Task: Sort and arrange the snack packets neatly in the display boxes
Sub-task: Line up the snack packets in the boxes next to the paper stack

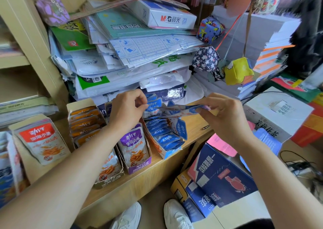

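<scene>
Pinching with thumb and fingertips, the left grip (127,108) holds the top edge of a small clutch of blue packets (153,106). The right grip (225,117) pinches the end of a single blue packet (192,108), held nearly edge-on between the two hands. Both loads hang just above the back of the blue display box (168,154), which stands at the right end of the row of boxes on the wooden counter (157,171).

The step in hand looks like filling that box. Its filed blue row (164,136) is close-packed at the front but loose on the right, where a leaning packet (181,129) tips out over the wall. The next move, as I judge it, calls for squaring the held packets together, faces one way, sliding them upright behind the row, and then tucking the leaner in.

They are small glossy pouches, blue-topped with white lettering and an orange snack picture lower down. They look slippery and floppy, and would likely slump unless packed snug. To the left, the purple box (139,166), the orange packets (83,124) and the red packet (42,141) stand already filed in their own boxes.
</scene>
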`<state>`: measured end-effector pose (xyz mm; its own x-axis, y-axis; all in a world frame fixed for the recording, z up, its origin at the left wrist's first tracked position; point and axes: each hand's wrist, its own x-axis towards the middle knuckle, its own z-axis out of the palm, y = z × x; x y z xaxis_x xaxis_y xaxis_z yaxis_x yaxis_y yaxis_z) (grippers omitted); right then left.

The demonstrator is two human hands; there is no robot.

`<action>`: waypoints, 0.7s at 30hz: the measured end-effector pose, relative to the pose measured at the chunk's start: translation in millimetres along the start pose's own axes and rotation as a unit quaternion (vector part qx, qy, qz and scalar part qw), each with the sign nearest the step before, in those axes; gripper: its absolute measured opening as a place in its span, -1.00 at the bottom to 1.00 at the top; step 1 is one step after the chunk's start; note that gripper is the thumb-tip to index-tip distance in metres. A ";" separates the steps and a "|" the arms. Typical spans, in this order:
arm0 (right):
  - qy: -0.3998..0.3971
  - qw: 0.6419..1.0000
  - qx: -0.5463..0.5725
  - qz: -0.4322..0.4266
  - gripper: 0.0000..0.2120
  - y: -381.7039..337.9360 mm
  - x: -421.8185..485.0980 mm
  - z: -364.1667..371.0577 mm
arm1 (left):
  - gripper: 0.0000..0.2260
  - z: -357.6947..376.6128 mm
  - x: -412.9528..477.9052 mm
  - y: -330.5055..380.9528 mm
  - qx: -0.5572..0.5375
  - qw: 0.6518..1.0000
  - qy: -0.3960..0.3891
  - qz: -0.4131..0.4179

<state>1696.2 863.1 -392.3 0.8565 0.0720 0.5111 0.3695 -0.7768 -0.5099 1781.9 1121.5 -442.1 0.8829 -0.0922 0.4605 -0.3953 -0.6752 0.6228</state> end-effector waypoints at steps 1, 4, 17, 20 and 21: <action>-0.004 1.000 -0.007 -0.008 -0.85 0.6 1.2 3.2 | -0.86 0.0 0.6 -0.3 -0.003 1.000 -0.002 0.000; -0.011 0.998 -0.043 -0.048 -0.87 3.8 8.1 17.0 | -0.89 -0.6 1.1 -1.3 -0.014 1.000 -0.008 0.002; -0.021 0.985 -0.111 -0.134 -0.87 -1.6 25.5 83.1 | -0.81 -7.6 2.0 -3.0 -0.056 0.994 -0.094 0.011; -0.027 0.987 -0.098 -0.127 -0.90 -5.4 26.5 91.0 | -0.70 -10.3 -1.2 0.6 -0.054 0.986 -0.154 0.025; -0.023 0.989 -0.087 -0.117 -0.88 -6.7 27.0 91.7 | -0.69 -10.3 -2.5 1.9 -0.035 0.986 -0.160 0.039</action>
<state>1749.9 927.6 -438.5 0.7721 0.2874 0.5668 0.4949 -0.8314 -0.2525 1776.3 1128.0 -435.5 0.8789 -0.3755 0.2940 -0.4728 -0.6048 0.6408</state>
